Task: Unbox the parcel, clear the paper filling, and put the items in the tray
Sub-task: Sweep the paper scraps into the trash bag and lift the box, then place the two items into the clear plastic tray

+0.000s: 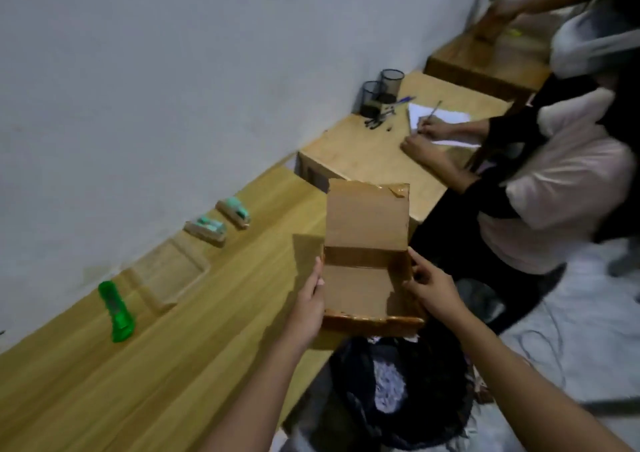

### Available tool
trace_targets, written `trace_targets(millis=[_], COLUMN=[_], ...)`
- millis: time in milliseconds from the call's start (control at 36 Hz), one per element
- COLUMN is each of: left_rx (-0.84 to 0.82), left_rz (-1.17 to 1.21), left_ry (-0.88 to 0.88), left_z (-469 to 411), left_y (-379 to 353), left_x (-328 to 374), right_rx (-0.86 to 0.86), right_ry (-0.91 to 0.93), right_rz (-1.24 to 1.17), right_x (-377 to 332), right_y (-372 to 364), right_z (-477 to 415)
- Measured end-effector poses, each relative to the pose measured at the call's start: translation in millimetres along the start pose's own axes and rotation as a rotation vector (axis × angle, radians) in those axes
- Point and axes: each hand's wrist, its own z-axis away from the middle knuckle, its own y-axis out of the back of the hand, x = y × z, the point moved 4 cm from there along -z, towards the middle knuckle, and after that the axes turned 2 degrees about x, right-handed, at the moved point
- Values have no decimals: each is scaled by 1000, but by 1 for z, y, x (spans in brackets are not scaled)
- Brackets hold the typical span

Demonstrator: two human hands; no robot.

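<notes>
Pale wall along the far edge of the wooden surface, open cardboard box held past its near edge over a black-lined bin, lid flap up, long axis pointing away, left hand and right hand gripping opposite sides, clear tray near the wall, green tool beside it

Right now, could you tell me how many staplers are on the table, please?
2: one stapler lies near the wall; the second stapler is beside it, towards the clear tray. Others may be hidden.
</notes>
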Motion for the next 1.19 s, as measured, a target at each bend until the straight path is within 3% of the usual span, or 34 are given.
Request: trace_targets(millis=[167, 306, 389, 528, 639, 806, 1000, 1194], left_rx=[-277, -327, -302, -344, -365, -414, -423, -275], left_rz=[-139, -197, -221, -635, -730, -739, -640, -480], left_ry=[28, 135, 250, 339, 307, 207, 61, -53], left_z=[-12, -16, -28, -42, -46, -46, -53, -67], left_y=[-120, -181, -191, -194, -196, -200, -179, -106], left_x=[-18, -52, -83, -120, -136, -119, -65, -1], right_rx=[132, 150, 51, -173, -246, -249, -129, -50], right_ry=[-223, -289, -343, -482, -518, -487, -370, -190], right_rz=[-51, -65, -89, -41, 16, 88, 108, 147], right_x=[109, 173, 204, 242, 254, 243, 173, 67], right_y=[75, 88, 77, 43, 28, 29, 35, 16], right_z=[23, 31, 28, 32, 39, 35, 8, -26])
